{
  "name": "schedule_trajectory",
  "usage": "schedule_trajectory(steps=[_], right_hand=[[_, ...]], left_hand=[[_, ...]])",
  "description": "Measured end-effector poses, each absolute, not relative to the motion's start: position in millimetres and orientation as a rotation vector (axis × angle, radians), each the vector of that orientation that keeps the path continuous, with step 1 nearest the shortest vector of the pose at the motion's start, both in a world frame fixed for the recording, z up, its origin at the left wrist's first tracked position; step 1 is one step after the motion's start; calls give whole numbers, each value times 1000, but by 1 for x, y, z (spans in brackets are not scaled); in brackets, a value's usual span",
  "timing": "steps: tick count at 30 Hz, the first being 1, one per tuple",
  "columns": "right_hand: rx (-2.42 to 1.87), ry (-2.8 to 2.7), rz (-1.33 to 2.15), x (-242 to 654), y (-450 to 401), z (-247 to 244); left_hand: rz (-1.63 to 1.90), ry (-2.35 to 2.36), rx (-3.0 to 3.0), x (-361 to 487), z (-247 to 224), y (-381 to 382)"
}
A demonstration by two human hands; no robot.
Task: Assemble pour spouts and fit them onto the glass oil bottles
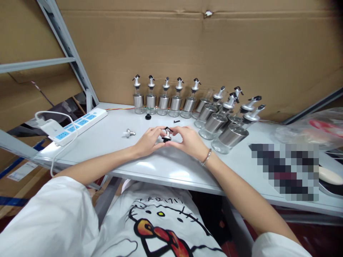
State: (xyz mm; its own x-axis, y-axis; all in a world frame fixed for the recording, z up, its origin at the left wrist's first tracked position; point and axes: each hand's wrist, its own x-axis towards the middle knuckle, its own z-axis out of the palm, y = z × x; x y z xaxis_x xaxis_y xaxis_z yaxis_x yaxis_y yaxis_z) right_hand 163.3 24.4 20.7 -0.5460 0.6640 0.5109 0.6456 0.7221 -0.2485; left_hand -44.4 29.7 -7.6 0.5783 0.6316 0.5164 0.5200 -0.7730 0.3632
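Note:
Between my two hands, just above the front part of the table, is a silver and black pourer spout (166, 135). My left hand (150, 141) grips it from the left with thumb and fingers. From the other side my right hand (188, 141) pinches the same spout, with a bracelet on that wrist. To the left lies a loose silver spout piece (129, 133) with a clear end. Behind the hands are a black stopper (148, 116) and a small black lever piece (177, 121).
Several glass bottles with steel sleeves (176, 103) stand in a row along the cardboard wall (171, 46), more of them at the right (233, 135). A white power strip (80, 125) with a plugged charger is at the left. Plastic bags (308, 128) lie far right.

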Motion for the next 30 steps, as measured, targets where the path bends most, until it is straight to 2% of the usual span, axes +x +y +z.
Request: schedule_trajectory(steps=[11, 21, 30], right_hand=[[-1023, -2486, -59, 160, 22, 22], [-999, -2462, -167, 159, 23, 17], [-1088, -2336, 58, 159, 19, 18]], left_hand=[[870, 1038, 2604, -43, -12, 30], [941, 1018, 2543, -42, -7, 28], [944, 998, 2564, -44, -5, 31]])
